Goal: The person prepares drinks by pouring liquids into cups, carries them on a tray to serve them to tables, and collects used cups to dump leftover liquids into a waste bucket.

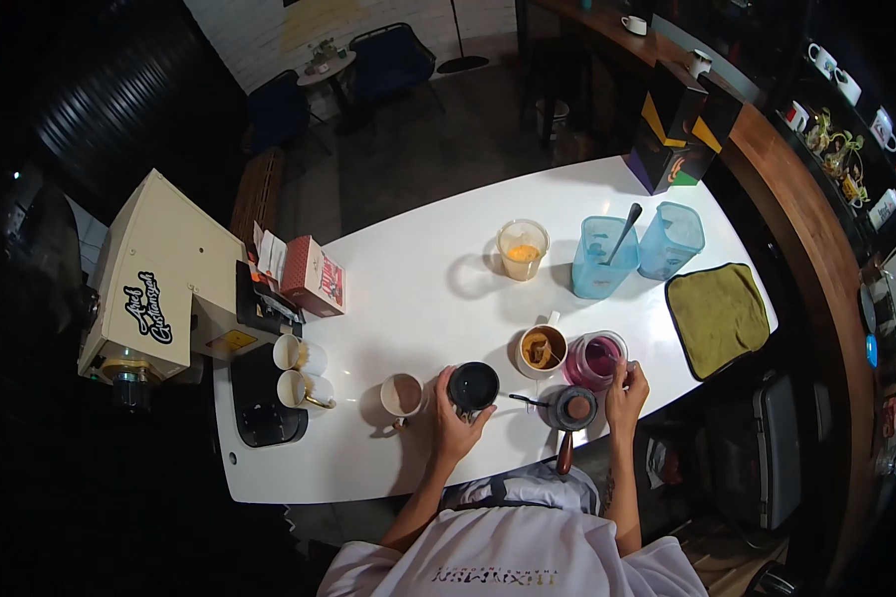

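My left hand [457, 426] is wrapped round a dark cup [473, 386] near the front of the white table. At the right, my right hand [626, 396] pinches the near right side of a clear container [596, 360] with pink-purple contents. Just in front of that container lies a portafilter [575, 408], its wooden handle pointing toward my body and brown matter in its basket. A small dark spoon [528, 400] lies beside it. Behind stands a white mug [541, 351] with brown contents. Left of the dark cup is another light cup [401, 396] with something pale brown inside.
A plastic tub [523, 249] with orange-brown contents stands farther back, near two blue containers [604, 259], one with a spoon. An olive cloth [719, 320] lies at the right. At the left are a cream machine [164, 279], white mugs [302, 373] and a red box [315, 277].
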Available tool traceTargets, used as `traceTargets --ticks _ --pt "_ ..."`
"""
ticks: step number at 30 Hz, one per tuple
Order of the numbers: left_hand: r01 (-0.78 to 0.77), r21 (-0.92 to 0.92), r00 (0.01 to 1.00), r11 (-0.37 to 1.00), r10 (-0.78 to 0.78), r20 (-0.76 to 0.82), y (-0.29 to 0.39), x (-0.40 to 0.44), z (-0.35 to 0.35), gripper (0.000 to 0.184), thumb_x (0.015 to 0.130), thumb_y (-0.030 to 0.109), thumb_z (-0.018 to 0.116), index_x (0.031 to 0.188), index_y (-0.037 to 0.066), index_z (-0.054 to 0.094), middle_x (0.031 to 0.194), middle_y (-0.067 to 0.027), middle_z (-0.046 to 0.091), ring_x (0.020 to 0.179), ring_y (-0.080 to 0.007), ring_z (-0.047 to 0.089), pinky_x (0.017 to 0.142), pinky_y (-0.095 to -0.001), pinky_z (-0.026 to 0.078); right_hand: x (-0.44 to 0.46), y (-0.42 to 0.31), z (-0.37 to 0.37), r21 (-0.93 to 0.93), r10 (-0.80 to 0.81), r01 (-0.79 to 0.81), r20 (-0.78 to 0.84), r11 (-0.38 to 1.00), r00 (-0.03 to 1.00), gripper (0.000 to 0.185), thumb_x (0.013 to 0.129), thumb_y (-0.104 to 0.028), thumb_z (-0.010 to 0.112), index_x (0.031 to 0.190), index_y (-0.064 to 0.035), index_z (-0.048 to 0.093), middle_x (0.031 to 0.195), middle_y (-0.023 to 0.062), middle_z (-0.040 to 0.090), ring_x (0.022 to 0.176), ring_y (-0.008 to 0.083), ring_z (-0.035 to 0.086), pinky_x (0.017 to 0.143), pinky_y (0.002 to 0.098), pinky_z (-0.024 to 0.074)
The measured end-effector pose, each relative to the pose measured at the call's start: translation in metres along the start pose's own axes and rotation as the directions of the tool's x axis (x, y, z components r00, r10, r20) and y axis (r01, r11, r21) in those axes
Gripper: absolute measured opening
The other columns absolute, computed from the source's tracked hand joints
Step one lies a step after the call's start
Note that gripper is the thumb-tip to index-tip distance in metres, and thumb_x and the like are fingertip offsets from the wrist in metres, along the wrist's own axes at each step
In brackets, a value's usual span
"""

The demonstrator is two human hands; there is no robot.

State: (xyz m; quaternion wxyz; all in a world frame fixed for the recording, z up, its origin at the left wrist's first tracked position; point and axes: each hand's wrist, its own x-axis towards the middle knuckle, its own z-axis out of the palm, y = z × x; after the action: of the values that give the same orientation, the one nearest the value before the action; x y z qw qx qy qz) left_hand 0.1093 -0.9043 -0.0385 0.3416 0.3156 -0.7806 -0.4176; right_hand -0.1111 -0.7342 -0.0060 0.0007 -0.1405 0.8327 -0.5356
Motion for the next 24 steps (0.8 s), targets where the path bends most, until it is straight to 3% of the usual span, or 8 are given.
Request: traceTargets --ticks 2,4,11,16,19,20,24 --pt "0.027 -0.035 1.0 0.999 -0.027 -0.002 0.001 0.0 0.003 0.094 0.065 0.007 0.085 0.138 0.001 0.026 0.13 -0.0197 0.041 0.119 -0.0293 0.049 0.095 -0.0394 0.048 0.001 -0.002 0.001 0.005 -0.005 0.005 -0.009 1.0 1.0 0.039 0.096 -0.023 0.053 0.067 0.0026 0.047 0.057 0.0081 0.043 0.055 0.0138 0.039 0.05 0.0332 0.033" --pt "0.076 -0.078 0.995 0.994 -0.081 -0.066 0.008 0.0 0.005 0.091 0.064 0.016 0.086 0.136 -0.001 0.032 0.124 -0.0207 0.046 0.116 -0.0335 0.049 0.1 -0.041 0.039 0.0 -0.003 0.001 0.011 0.012 -0.012 -0.025 1.0 1.0 0.04 0.096 -0.022 0.054 0.065 0.0029 0.047 0.056 0.0067 0.043 0.054 0.0124 0.038 0.049 0.0329 0.0325" --pt "0.024 -0.115 0.997 0.993 -0.032 -0.072 -0.016 0.0 0.015 0.09 0.063 0.013 0.087 0.135 0.0 0.033 0.124 -0.0197 0.047 0.115 -0.0314 0.05 0.1 -0.0405 0.04 0.0 -0.012 0.006 0.065 0.056 -0.049 -0.111 0.997 0.992 0.038 0.094 -0.019 0.056 0.063 0.0009 0.046 0.056 0.0018 0.042 0.055 0.0095 0.037 0.048 0.0306 0.0301" --pt "0.039 -0.3 0.996 0.953 -0.062 -0.066 0.003 0.007 0.011 0.084 0.068 0.003 0.083 0.136 0.001 0.033 0.125 -0.0171 0.049 0.117 -0.026 0.051 0.1 -0.0364 0.041 0.0 -0.002 0.009 0.072 0.041 -0.031 -0.145 0.997 0.988 0.041 0.094 -0.021 0.058 0.062 -0.0009 0.042 0.055 -0.0029 0.035 0.055 0.0069 0.03 0.047 0.0278 0.0236" --pt "0.022 -0.241 0.999 0.97 -0.031 -0.034 0.02 0.012 0.0 0.083 0.069 0.001 0.081 0.137 0.001 0.032 0.126 -0.0158 0.048 0.116 -0.024 0.051 0.1 -0.0347 0.041 0.0 0.002 0.011 0.123 0.048 -0.03 -0.148 0.992 0.988 0.04 0.094 -0.019 0.059 0.062 -0.0013 0.043 0.056 -0.0042 0.036 0.055 0.0062 0.03 0.048 0.0273 0.0235" --pt "0.071 -0.376 0.996 0.924 -0.088 -0.029 0.01 0.009 0.003 0.084 0.07 0.0 0.079 0.138 0.001 0.03 0.128 -0.0156 0.047 0.116 -0.0235 0.051 0.1 -0.0342 0.042 -0.001 0.002 0.01 0.117 0.05 -0.033 -0.144 0.993 0.988 0.04 0.094 -0.019 0.059 0.062 -0.0013 0.043 0.056 -0.0042 0.036 0.055 0.0062 0.03 0.048 0.0273 0.0235" --pt "0.078 -0.487 0.994 0.87 -0.103 -0.025 0.026 0.017 -0.006 0.085 0.07 -0.004 0.075 0.141 0.003 0.028 0.132 -0.0134 0.044 0.12 -0.023 0.049 0.099 -0.0351 0.046 0.0 -0.006 0.01 0.123 0.062 -0.045 -0.138 0.991 0.988 0.039 0.093 -0.018 0.059 0.062 -0.002 0.043 0.056 -0.0049 0.037 0.055 0.0054 0.031 0.048 0.0265 0.024"
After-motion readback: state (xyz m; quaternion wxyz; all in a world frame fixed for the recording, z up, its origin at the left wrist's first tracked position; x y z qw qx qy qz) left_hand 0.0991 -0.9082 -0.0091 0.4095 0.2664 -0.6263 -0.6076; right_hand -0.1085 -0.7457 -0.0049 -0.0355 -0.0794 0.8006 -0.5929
